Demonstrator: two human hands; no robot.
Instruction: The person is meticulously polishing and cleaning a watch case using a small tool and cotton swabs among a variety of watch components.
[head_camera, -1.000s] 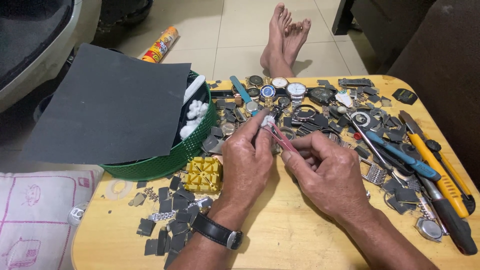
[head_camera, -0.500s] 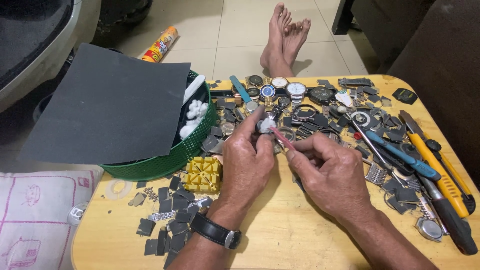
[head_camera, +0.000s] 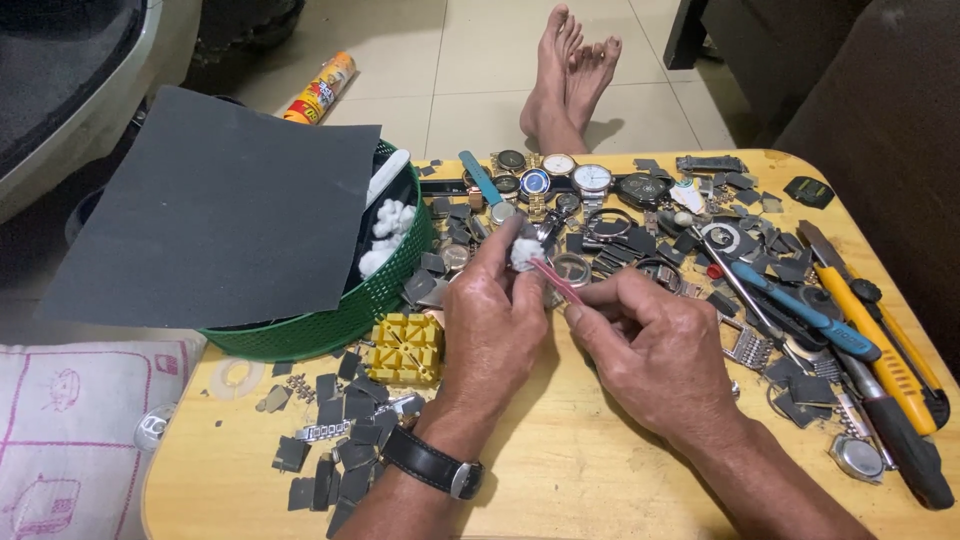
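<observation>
White cotton wad (head_camera: 524, 254) now higher in left hand (head_camera: 497, 325).

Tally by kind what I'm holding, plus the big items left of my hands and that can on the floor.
cotton wad, held: 1
pink stick, held: 1
green basket: 1
yellow block: 1
dark sandpaper sheet: 1
spray can: 1
Total: 6

The light is bright and soft, and it comes from above. The floor (head_camera: 470, 60) shines pale at the top. The hands drop small dark shadows on the table (head_camera: 590, 470). The top corners are dim. Most things look sharp. The table's far edge bends a little.
</observation>
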